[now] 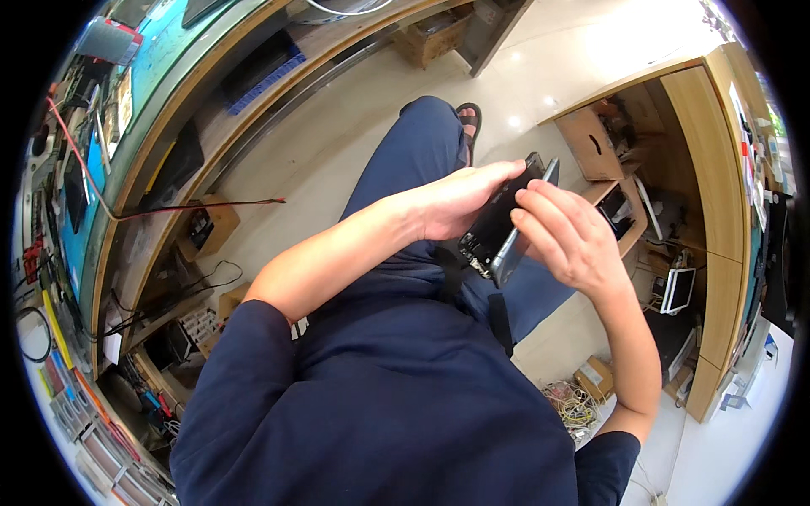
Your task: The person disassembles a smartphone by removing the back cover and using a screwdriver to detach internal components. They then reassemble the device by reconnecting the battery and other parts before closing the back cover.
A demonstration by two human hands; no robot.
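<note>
Above my lap, my left hand point(460, 202) grips the black body point(494, 219) of an opened phone, with the thumb along its upper end. Small bare parts show at the body's lower end. My right hand point(569, 236) pinches a thin dark panel with a light edge point(509, 251), fingertips on its near face and the thumb mostly hidden behind. The panel stands tilted against the body at an angle, close along the lower end. Whether the two are still joined there, I cannot tell.
On the left stands a workbench with a blue mat point(164, 42), tools and a red-black cable point(202, 207) hanging over its edge. To the right are a wooden cabinet point(700, 169) and a cardboard box point(588, 148). Tangled wires point(572, 406) lie by a small carton point(595, 378).
</note>
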